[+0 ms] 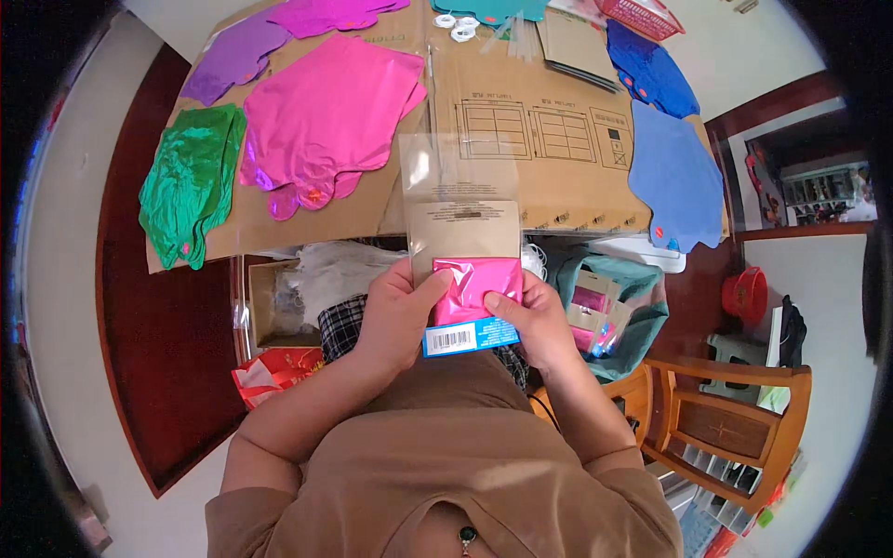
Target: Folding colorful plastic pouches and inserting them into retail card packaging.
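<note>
My left hand [395, 316] and my right hand [542, 324] grip the two sides of one flat package in front of my body. It has a brown card [465, 237] in a clear plastic sleeve [437, 167], whose upper end sticks up past the card. A folded bright pink foil balloon [470, 288] lies against the card, with both thumbs pressed on it. Below the foil runs a blue strip [495, 333] with a barcode. The fingers behind the package are hidden.
Flat foil balloons in pink [326, 112], green [191, 177] and blue [674, 172] lie on a cardboard-covered table [558, 186]. White ribbon rolls [462, 30] are at its back. Below right, a teal bag [642, 335] holds similar packages, near a wooden chair [726, 423].
</note>
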Demonstrator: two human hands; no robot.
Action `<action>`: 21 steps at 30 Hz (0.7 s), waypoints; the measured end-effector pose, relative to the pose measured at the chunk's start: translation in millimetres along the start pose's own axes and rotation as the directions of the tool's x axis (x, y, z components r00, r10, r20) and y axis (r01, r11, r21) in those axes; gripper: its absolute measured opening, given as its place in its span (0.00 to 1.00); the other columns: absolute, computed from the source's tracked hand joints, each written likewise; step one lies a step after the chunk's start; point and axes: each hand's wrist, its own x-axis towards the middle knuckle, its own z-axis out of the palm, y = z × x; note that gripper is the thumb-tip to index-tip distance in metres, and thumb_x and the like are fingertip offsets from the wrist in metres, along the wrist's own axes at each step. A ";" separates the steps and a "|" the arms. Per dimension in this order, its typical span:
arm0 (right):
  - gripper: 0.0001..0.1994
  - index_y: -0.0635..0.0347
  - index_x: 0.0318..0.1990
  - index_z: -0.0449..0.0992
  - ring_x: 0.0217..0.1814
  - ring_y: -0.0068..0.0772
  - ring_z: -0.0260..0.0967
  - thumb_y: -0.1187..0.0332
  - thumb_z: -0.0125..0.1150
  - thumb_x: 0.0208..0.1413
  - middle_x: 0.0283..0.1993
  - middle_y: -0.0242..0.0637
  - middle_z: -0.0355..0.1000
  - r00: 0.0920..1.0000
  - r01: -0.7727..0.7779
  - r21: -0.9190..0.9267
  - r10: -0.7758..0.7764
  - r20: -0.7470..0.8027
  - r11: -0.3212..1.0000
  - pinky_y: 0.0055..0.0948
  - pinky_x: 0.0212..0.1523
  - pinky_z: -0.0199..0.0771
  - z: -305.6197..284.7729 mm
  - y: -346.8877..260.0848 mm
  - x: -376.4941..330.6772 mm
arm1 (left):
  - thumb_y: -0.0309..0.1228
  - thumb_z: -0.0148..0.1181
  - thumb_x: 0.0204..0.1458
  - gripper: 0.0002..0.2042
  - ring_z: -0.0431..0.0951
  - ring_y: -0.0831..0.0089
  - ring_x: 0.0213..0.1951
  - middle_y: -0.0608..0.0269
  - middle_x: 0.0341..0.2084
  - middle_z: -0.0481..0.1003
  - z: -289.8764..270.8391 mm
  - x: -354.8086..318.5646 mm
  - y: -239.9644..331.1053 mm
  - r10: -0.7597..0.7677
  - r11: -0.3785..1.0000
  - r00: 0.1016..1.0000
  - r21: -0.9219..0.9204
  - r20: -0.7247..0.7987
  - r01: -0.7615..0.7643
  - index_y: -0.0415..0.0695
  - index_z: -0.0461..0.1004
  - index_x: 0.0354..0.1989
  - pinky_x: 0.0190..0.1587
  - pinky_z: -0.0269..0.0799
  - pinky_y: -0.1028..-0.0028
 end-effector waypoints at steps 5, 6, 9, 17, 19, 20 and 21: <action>0.10 0.66 0.46 0.73 0.40 0.18 0.71 0.77 0.60 0.56 0.42 0.34 0.76 1.000 -0.012 -0.022 0.012 0.015 1.000 0.22 0.44 0.73 4.8 -8.8 2.5 | 0.20 0.54 0.55 0.12 0.77 0.77 0.40 0.59 0.42 0.76 6.4 -3.8 8.1 0.026 1.000 1.000 -0.001 -0.006 -0.026 0.38 0.69 0.48 0.43 0.74 0.75; 0.10 0.66 0.46 0.73 0.40 0.19 0.72 0.77 0.60 0.56 0.42 0.34 0.76 1.000 -0.021 -0.022 0.021 0.015 1.000 0.22 0.44 0.73 5.0 -8.5 3.9 | 0.19 0.53 0.55 0.12 0.77 0.76 0.40 0.59 0.42 0.76 6.3 -4.6 9.4 0.023 1.000 1.000 0.007 -0.004 -0.023 0.37 0.69 0.48 0.44 0.74 0.75; 0.11 0.66 0.46 0.73 0.40 0.19 0.72 0.77 0.61 0.55 0.42 0.34 0.76 0.999 -0.035 -0.022 0.035 0.011 0.999 0.23 0.44 0.73 7.2 -6.0 7.3 | 0.18 0.53 0.54 0.13 0.77 0.75 0.41 0.58 0.41 0.76 -1.7 -1.9 6.0 0.015 1.000 1.000 -0.025 -0.007 -0.015 0.37 0.69 0.48 0.45 0.75 0.74; 0.12 0.66 0.47 0.72 0.41 0.19 0.72 0.78 0.61 0.54 0.42 0.34 0.76 1.000 -0.013 -0.036 0.013 0.007 0.999 0.23 0.45 0.73 8.1 4.1 9.3 | 0.19 0.51 0.55 0.11 0.78 0.73 0.40 0.57 0.40 0.76 -9.9 -0.2 2.3 -0.051 0.993 0.997 -0.110 -0.054 0.045 0.38 0.69 0.47 0.45 0.75 0.73; 0.12 0.66 0.47 0.72 0.41 0.19 0.72 0.79 0.60 0.54 0.43 0.35 0.76 1.000 -0.015 0.005 0.015 0.022 1.000 0.23 0.45 0.73 8.1 3.5 9.7 | 0.20 0.51 0.55 0.11 0.78 0.73 0.40 0.57 0.40 0.76 -7.9 -0.4 2.8 -0.068 0.992 0.994 -0.111 -0.082 0.059 0.38 0.69 0.47 0.45 0.75 0.73; 0.12 0.66 0.47 0.72 0.41 0.19 0.72 0.79 0.60 0.54 0.43 0.35 0.76 0.999 -0.017 0.024 0.016 0.031 1.000 0.23 0.45 0.73 7.5 3.1 9.8 | 0.20 0.51 0.55 0.11 0.78 0.73 0.40 0.58 0.40 0.76 -7.3 -0.6 1.8 -0.055 0.992 0.996 -0.115 -0.067 0.047 0.38 0.70 0.47 0.45 0.75 0.73; 0.12 0.66 0.47 0.72 0.42 0.19 0.72 0.79 0.60 0.54 0.43 0.35 0.76 0.999 -0.019 0.035 0.018 0.030 0.999 0.23 0.46 0.72 6.7 2.9 9.8 | 0.20 0.51 0.55 0.11 0.78 0.74 0.40 0.58 0.40 0.76 -7.0 -0.8 0.9 -0.040 0.992 0.998 -0.121 -0.053 0.033 0.38 0.70 0.47 0.45 0.75 0.73</action>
